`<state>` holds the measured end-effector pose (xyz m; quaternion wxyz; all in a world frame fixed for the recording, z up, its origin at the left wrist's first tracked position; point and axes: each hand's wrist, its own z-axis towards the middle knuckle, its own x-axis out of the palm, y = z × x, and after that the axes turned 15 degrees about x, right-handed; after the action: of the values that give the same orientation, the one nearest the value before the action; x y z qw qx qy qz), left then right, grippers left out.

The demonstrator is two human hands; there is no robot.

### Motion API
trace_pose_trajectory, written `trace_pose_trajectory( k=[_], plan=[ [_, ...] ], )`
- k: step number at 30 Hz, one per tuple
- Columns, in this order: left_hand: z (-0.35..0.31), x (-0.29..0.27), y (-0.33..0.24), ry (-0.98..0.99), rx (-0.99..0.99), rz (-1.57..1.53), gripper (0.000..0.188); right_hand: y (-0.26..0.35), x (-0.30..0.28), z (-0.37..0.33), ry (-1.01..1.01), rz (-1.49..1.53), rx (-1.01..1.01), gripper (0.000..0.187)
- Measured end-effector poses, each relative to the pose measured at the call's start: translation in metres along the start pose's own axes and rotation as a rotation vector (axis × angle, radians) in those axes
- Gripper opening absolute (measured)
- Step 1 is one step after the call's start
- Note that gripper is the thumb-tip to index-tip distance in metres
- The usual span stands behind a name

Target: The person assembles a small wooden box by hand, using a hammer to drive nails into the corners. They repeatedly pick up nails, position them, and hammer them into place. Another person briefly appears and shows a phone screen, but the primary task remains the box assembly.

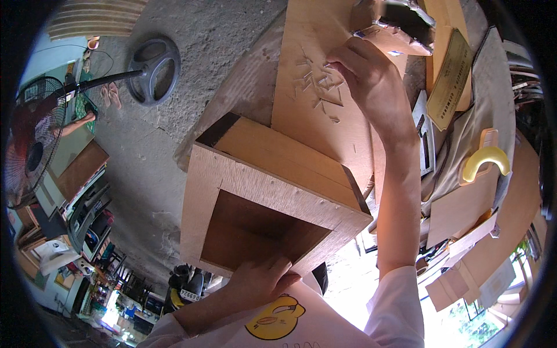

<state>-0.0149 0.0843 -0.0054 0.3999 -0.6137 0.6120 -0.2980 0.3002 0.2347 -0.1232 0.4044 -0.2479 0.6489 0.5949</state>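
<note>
A wooden box [272,191] with a square opening in its front panel stands tilted before me. My left hand [258,283] grips the lower edge of that panel, fingers partly hidden behind the rim. Beyond the box, short thin wooden pegs [316,84] lie scattered on a plywood board [325,130]. Just right of the pegs, my right hand [365,66] hovers with thumb and fingertips pinched together; what lies between them is too small to make out. A torn cardboard box [394,42], open at the top, sits right beyond that hand.
Along the right are a gold-coloured plate [449,81], a yellow curved piece [486,162] and cardboard sheets [464,203]. A standing fan [35,153] and its round grey base [152,72] are at left. Another person's arm [78,124] shows behind the fan.
</note>
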Motion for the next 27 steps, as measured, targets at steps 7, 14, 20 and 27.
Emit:
trace_pose_trajectory(
  k=[7, 14, 20, 27],
  plan=[
    [-0.001, -0.001, 0.000, -0.083, 0.084, 0.072, 0.033, 0.000, 0.003, 0.004, -0.009, -0.115, -0.131, 0.021],
    [-0.002, 0.003, 0.002, -0.184, 0.151, 0.121, 0.033, -0.005, -0.001, -0.003, -0.034, 0.034, 0.038, 0.017],
    [-0.003, 0.003, 0.001, -0.191, 0.164, 0.136, 0.032, 0.002, -0.011, 0.000, -0.017, 0.017, -0.081, 0.007],
    [-0.003, 0.004, 0.004, -0.210, 0.209, 0.162, 0.032, 0.008, -0.008, 0.001, -0.008, 0.022, -0.168, 0.006]
  ],
)
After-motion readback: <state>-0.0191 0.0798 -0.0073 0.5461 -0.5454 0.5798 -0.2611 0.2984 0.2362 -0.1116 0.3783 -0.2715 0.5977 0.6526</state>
